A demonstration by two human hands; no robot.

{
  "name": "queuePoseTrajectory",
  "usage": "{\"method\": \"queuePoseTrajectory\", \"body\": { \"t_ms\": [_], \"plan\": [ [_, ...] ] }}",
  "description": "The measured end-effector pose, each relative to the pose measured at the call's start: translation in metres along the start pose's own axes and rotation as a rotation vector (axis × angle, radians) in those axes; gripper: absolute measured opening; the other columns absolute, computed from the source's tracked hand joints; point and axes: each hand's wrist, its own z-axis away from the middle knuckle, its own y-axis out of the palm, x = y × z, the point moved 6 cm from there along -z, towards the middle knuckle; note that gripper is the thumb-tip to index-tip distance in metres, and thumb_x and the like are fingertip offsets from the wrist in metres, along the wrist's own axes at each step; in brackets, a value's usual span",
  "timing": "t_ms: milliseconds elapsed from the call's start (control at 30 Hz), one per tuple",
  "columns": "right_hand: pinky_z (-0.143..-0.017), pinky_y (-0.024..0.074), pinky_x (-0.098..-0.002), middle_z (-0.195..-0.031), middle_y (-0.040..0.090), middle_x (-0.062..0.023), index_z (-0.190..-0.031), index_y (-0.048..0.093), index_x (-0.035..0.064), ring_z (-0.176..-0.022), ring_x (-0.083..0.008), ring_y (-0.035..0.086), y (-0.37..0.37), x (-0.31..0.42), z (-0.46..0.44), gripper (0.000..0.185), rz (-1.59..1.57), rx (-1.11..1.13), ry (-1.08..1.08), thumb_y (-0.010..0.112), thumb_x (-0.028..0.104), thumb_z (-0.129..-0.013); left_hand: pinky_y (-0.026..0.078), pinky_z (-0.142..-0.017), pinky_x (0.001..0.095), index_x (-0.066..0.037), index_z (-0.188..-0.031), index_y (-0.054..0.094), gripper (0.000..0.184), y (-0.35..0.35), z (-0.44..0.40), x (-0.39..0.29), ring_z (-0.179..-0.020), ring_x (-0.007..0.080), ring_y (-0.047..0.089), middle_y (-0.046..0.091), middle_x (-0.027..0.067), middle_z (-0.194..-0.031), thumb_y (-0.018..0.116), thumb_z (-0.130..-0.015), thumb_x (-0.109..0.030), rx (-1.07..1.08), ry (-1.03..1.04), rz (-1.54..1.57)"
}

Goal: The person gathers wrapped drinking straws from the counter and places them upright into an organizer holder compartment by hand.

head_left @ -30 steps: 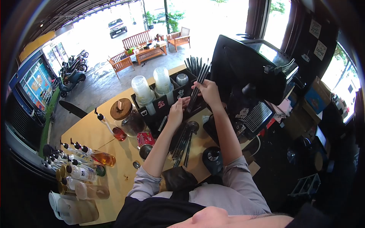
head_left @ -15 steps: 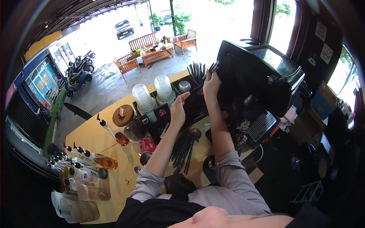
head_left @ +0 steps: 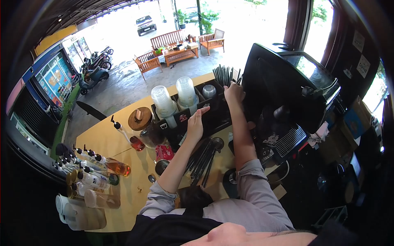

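My right hand (head_left: pixel 234 92) is at the back right of a black organizer box (head_left: pixel 175 122), closed around a few dark straws (head_left: pixel 239 76) whose tops show above the fingers. Beside it, a bunch of black straws (head_left: pixel 222 75) stands upright in a compartment. My left hand (head_left: pixel 195 124) hovers in front of the box with its fingers stretched out, holding nothing visible. Stacks of clear plastic cups (head_left: pixel 161 99) stand in the box's left compartments, and a smaller stack of clear cups or lids (head_left: pixel 209 91) sits left of the straws.
A black monitor (head_left: pixel 275 86) rises close to my right arm. Left of the box stand a wooden-lidded jar (head_left: pixel 140 119) and a pump bottle (head_left: pixel 136 142). Several long dark utensils (head_left: pixel 203 162) lie between my forearms. More syrup bottles (head_left: pixel 116 165) and a pitcher (head_left: pixel 84 213) line the table's left side.
My right hand has come down with the straws, from above the box to beside the standing bunch. My left hand keeps its outstretched pose. The whole view has shifted slightly.
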Motion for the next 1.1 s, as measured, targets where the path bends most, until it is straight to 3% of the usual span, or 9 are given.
{"method": "queuePoseTrajectory", "body": {
  "t_ms": [167, 233, 300, 500, 700, 800, 933, 1033, 1100],
  "plan": [
    [-0.088, 0.0453, -0.0436, -0.114, 0.059, -0.0168, -0.123, 0.053, 0.0043, -0.104, -0.0322, 0.056, -0.023, -0.001, 0.020, 0.055, -0.251, -0.255, -0.125, 0.071, 0.027, -0.076, 0.031, -0.103, 0.0377, -0.006, -0.121, 0.058, 0.052, -0.001, 0.006, 0.005, -0.120, 0.0189, 0.049, 0.059, 0.0088, -0.123, 0.022, -0.101, -0.038, 0.065, -0.040, -0.028],
    [-0.085, 0.0459, -0.0412, -0.117, 0.056, -0.0172, -0.124, 0.049, 0.0017, -0.102, -0.0311, 0.054, -0.045, 0.006, 0.045, 0.055, -0.437, -0.506, -0.355, 0.069, 0.016, -0.075, 0.030, -0.103, 0.0376, -0.006, -0.122, 0.057, 0.052, 0.000, 0.009, 0.003, -0.120, 0.0188, 0.049, 0.059, 0.0089, -0.123, 0.022, -0.101, -0.038, 0.059, -0.038, -0.025],
    [-0.081, 0.0464, -0.0370, -0.119, 0.053, -0.0138, -0.123, 0.049, 0.0020, -0.098, -0.0277, 0.054, -0.053, 0.010, 0.069, 0.052, -0.568, -0.449, -0.366, 0.067, 0.012, -0.075, 0.037, -0.101, 0.0309, 0.004, -0.118, 0.058, 0.046, -0.004, 0.012, -0.003, -0.113, 0.0229, 0.056, 0.062, 0.0168, -0.116, 0.027, -0.101, -0.027, -0.034, 0.040, 0.031],
    [-0.074, 0.0472, -0.0286, -0.127, 0.050, -0.0102, -0.121, 0.052, 0.0096, -0.095, -0.0190, 0.055, -0.043, 0.009, 0.163, 0.047, -0.758, -0.004, -0.590, 0.063, 0.002, -0.076, 0.036, -0.102, 0.0317, 0.003, -0.123, 0.054, 0.047, -0.015, 0.051, 0.015, -0.116, 0.0228, 0.053, 0.059, 0.0175, -0.121, 0.027, -0.102, -0.028, -0.027, 0.063, 0.052],
    [-0.095, 0.0418, -0.0379, -0.133, 0.042, -0.0208, -0.141, 0.024, 0.0031, -0.110, -0.0338, 0.051, 0.029, -0.027, 0.258, 0.072, -0.672, 0.553, -0.539, 0.055, -0.004, -0.077, 0.035, -0.102, 0.0337, 0.003, -0.122, 0.054, 0.046, -0.013, 0.140, 0.054, -0.118, 0.0274, 0.052, 0.057, 0.0190, -0.122, 0.027, -0.101, -0.028, 0.046, -0.139, -0.137],
    [-0.104, 0.0349, -0.0409, -0.138, 0.036, -0.0248, -0.143, 0.019, 0.0035, -0.123, -0.0397, 0.042, 0.047, -0.043, 0.287, 0.076, -0.628, 0.602, -0.529, 0.053, -0.006, -0.076, 0.035, -0.103, 0.0350, 0.003, -0.123, 0.053, 0.045, -0.013, 0.174, 0.074, -0.120, 0.0312, 0.050, 0.056, 0.0204, -0.124, 0.027, -0.101, -0.028, 0.059, -0.174, -0.244],
    [-0.105, 0.0329, -0.0423, -0.140, 0.033, -0.0265, -0.143, 0.020, 0.0014, -0.128, -0.0414, 0.035, 0.048, -0.053, 0.307, 0.077, -0.675, 0.702, -0.432, 0.051, -0.009, -0.073, 0.034, -0.104, 0.0364, 0.002, -0.125, 0.052, 0.044, -0.022, 0.203, 0.082, -0.123, 0.0340, 0.047, 0.054, 0.0207, -0.126, 0.029, -0.100, -0.027, 0.043, -0.169, -0.315],
    [-0.103, 0.0350, -0.0432, -0.142, 0.032, -0.0229, -0.140, 0.028, 0.0030, -0.126, -0.0418, 0.037, 0.056, -0.062, 0.321, 0.072, -0.571, 0.599, -0.558, 0.050, -0.008, -0.073, 0.032, -0.106, 0.0374, 0.002, -0.126, 0.051, 0.042, -0.030, 0.219, 0.091, -0.126, 0.0342, 0.044, 0.052, 0.0206, -0.128, 0.029, -0.100, -0.024, 0.044, -0.147, -0.362],
    [-0.101, 0.0374, -0.0422, -0.144, 0.034, -0.0163, -0.135, 0.040, 0.0063, -0.124, -0.0394, 0.040, 0.064, -0.065, 0.338, 0.065, -0.267, 0.754, -0.648, 0.050, -0.006, -0.072, 0.030, -0.107, 0.0381, 0.002, -0.126, 0.050, 0.042, -0.033, 0.227, 0.097, -0.128, 0.0344, 0.041, 0.051, 0.0207, -0.129, 0.029, -0.100, -0.022, 0.051, -0.133, -0.383]
  ]
}}
